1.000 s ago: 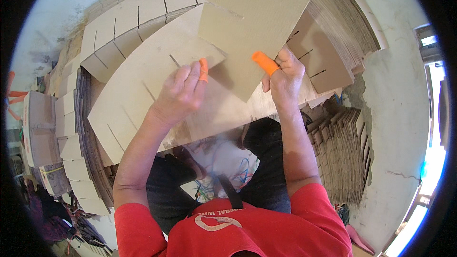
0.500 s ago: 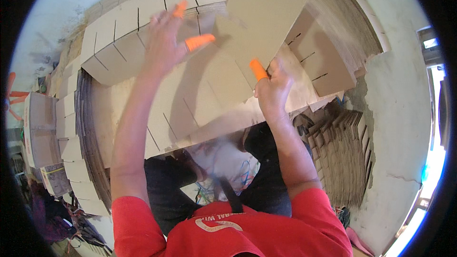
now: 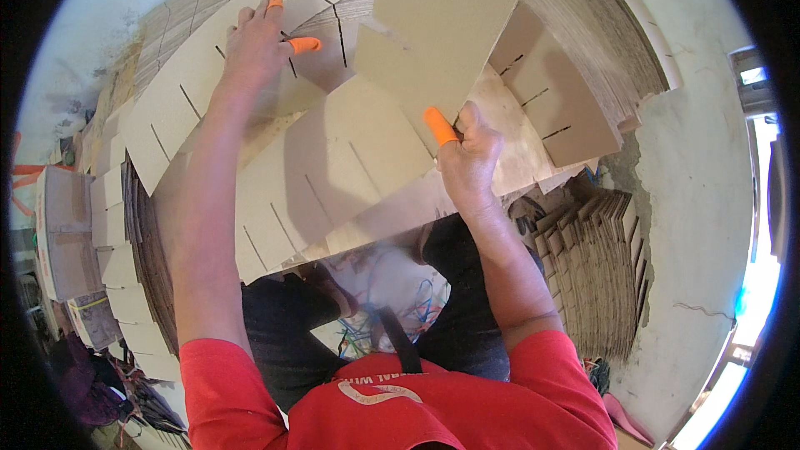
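My left hand (image 3: 254, 48) lies on a long slotted cardboard strip (image 3: 187, 96) at the far left. Its fingers and thumb are spread, with orange covers on the thumb and one finger. This strip sits askew over a stack of similar strips (image 3: 358, 12). My right hand (image 3: 472, 150), its thumb also covered in orange, is closed on the near end of another cardboard strip (image 3: 458, 8) that points away from me. Its fingers are partly hidden. Below it on the worktop, a slotted cardboard sheet (image 3: 333, 192) lies with several slots along its near side.
Right of my right hand leans a stack of slotted cardboard (image 3: 550, 92). More cardboard piles stand by the right wall (image 3: 600, 258) and along the left side (image 3: 133, 283). A box (image 3: 67, 233) stands farther left. Coloured strings (image 3: 417, 308) lie on the floor between my legs.
My left hand has moved left and away, and the strip under it has shifted left and turned askew. My right hand and its strip have moved slightly left.
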`<action>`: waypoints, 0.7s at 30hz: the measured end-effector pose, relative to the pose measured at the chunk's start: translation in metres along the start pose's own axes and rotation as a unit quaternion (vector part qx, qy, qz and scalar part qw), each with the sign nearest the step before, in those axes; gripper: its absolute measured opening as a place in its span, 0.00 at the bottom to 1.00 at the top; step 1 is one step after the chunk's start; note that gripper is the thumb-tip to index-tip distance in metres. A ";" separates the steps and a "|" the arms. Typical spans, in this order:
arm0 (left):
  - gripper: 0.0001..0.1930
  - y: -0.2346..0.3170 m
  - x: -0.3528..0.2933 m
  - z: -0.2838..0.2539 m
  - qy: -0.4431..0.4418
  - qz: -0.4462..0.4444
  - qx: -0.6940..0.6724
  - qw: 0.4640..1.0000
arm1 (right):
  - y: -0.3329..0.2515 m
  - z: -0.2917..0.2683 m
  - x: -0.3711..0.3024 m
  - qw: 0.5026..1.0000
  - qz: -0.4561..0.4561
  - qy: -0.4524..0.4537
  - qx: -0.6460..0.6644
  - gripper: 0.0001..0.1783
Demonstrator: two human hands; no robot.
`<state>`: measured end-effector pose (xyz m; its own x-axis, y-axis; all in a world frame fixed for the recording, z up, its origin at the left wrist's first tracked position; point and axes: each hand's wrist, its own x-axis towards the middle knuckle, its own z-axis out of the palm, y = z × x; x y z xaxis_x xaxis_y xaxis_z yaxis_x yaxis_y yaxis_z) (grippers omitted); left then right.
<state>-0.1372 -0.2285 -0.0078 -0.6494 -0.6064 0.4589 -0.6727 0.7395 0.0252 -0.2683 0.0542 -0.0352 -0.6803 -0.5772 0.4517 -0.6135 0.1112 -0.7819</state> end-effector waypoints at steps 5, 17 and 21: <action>0.21 -0.053 0.007 0.018 -0.109 0.005 -0.095 0.989 | -0.009 0.001 0.003 1.000 0.008 -0.005 0.014 0.12; 0.17 -0.027 -0.057 -0.025 0.094 0.111 0.033 0.989 | -0.014 -0.003 -0.002 0.999 -0.037 0.002 -0.036 0.11; 0.20 -0.006 -0.065 -0.003 0.026 0.094 0.097 0.991 | -0.013 0.002 -0.004 0.993 -0.091 -0.006 -0.071 0.11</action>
<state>-0.0894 -0.1927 -0.0349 -0.7535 -0.4439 0.4850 -0.6006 0.7648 -0.2332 -0.2568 0.0534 -0.0280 -0.5490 -0.6078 0.5737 -0.7762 0.1163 -0.6196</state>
